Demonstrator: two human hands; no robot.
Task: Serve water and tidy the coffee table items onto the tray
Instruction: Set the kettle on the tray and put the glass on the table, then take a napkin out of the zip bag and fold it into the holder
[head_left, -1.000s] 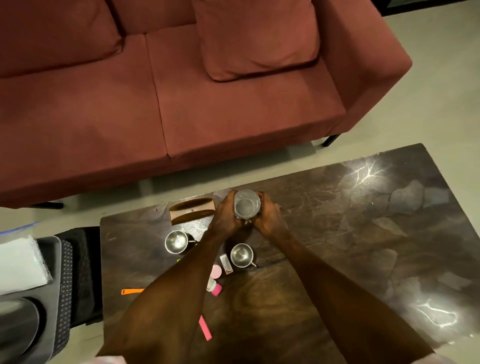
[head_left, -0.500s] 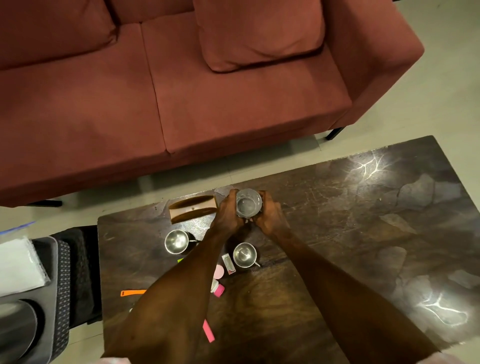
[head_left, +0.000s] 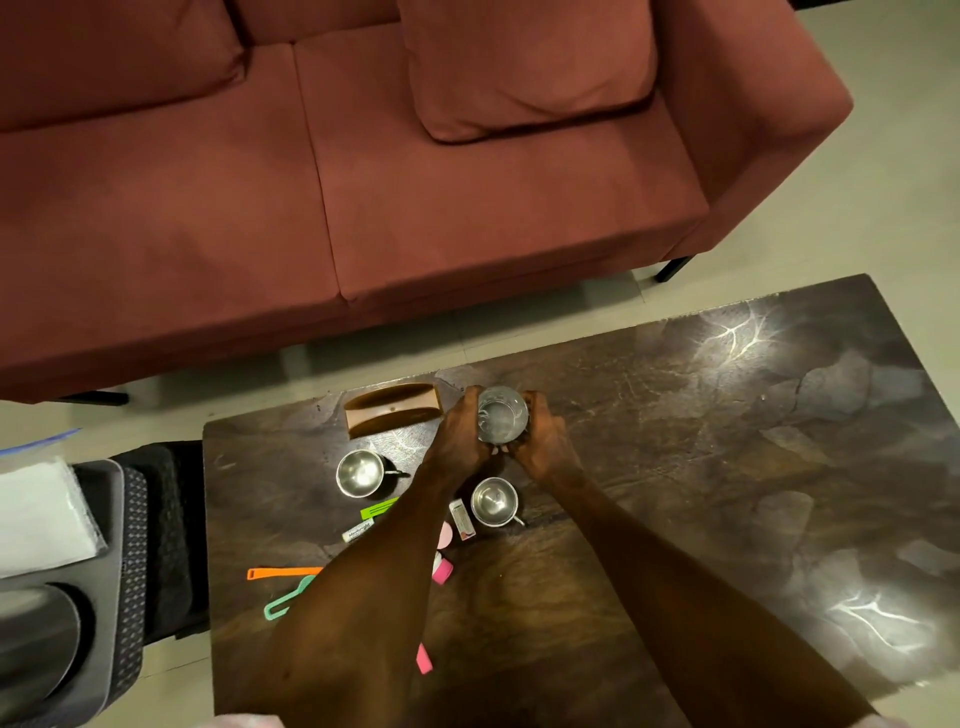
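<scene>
A clear glass (head_left: 502, 414) stands near the far edge of the dark coffee table (head_left: 701, 467). My left hand (head_left: 461, 436) grips its left side and my right hand (head_left: 545, 441) grips its right side. A brown wooden holder (head_left: 392, 409) lies just left of the glass. Two steel cups stand nearer me: one (head_left: 360, 472) at the left, the other (head_left: 494, 501) below my hands. Small items lie scattered under my left forearm: a green slip (head_left: 378, 509), a small tube (head_left: 358, 531), a small box (head_left: 462, 519), pink pieces (head_left: 442, 571), an orange strip (head_left: 280, 572), a green tool (head_left: 283, 603).
A red sofa (head_left: 363, 182) with a cushion (head_left: 524, 62) stands beyond the table. At the left, off the table, sits a grey tray-like stand (head_left: 104, 571) holding white cloth (head_left: 41, 514) and a steel vessel (head_left: 31, 639). The table's right half is bare.
Both hands keep their hold on the glass in the same spot. Only the camera has shifted slightly.
</scene>
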